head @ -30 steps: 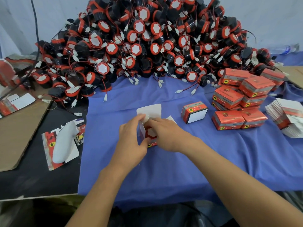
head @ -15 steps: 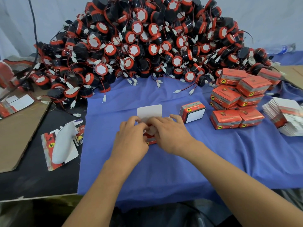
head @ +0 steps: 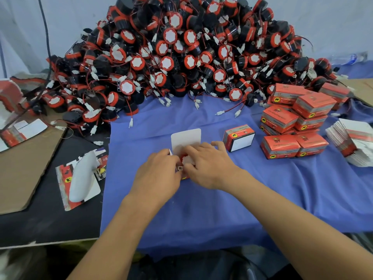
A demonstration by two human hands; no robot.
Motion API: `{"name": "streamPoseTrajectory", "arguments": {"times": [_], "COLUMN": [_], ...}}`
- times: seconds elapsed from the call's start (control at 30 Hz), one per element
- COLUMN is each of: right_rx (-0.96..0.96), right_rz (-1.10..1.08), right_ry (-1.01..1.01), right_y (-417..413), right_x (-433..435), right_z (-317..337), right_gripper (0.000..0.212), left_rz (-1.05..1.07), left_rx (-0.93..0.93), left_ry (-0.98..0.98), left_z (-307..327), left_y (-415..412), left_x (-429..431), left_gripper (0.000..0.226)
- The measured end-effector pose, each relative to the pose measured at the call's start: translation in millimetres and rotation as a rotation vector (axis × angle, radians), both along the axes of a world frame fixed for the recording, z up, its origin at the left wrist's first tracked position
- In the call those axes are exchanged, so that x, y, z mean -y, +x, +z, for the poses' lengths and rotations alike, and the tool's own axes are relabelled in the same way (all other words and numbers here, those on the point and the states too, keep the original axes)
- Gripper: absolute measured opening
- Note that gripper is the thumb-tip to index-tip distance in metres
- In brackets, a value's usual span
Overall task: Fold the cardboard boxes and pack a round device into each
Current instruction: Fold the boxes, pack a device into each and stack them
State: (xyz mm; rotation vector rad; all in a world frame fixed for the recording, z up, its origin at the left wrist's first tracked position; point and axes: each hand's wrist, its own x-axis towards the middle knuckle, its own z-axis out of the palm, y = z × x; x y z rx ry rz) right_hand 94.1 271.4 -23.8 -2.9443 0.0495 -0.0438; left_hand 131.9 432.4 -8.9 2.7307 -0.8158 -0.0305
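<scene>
cardboard box (head: 186, 139) gripped by left hand (head: 159, 174) and right hand (head: 207, 168); packing step, round device (head: 187, 159) seems in; next, tuck the white flap shut.

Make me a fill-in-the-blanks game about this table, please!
1. The cloth under the hands is ____.
2. The left hand and right hand grip a box whose raised flap is ____.
3. The stack of closed boxes sits on the person's ____ side.
4. Each round device in the pile has a white face with a ____ rim.

Missing words: blue, white, right, red.
</scene>
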Motion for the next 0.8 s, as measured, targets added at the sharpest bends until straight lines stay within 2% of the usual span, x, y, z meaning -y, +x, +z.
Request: {"name": "streamPoseTrajectory", "arguments": {"times": [0.13,0.2,0.3,0.43,0.57,0.67,0.73,0.8], "right_rx": [-0.049,-0.079,-0.096,-0.121,-0.012,0.059,0.135,0.219], "right_rz": [0.043,0.064,0.092,0.101,0.074,0.037,0.019,0.003], "right_ry": [-0.048,-0.038,-0.020,0.011,0.049,0.165,0.263,0.304], "right_y": [4,7,7,7,2,-5,-10,-16], "right_x": [5,8,12,15,15,10,7,5], "right_z": [7,8,9,12,-2,-14,-24,-34], "right_gripper": [0.031,0.041,0.049,0.058,0.032,0.045,0.053,0.051], "left_rz": [-0.017,0.010,0.074,0.130,0.070,0.023,0.034,0.071], "left_rx": [-0.032,-0.068,-0.115,-0.058,0.101,0.104,0.042,-0.040], "left_ry": [0.028,-0.061,-0.196,-0.121,0.097,0.138,0.073,-0.002], "left_z": [6,7,6,10,11,9,6,4], "left_y": [8,11,10,5,0,-4,-3,-2], "left_x": [1,1,4,9,13,12,11,9], "left_gripper": [0.014,0.006,0.013,0.012,0.015,0.013,0.016,0.021]}}
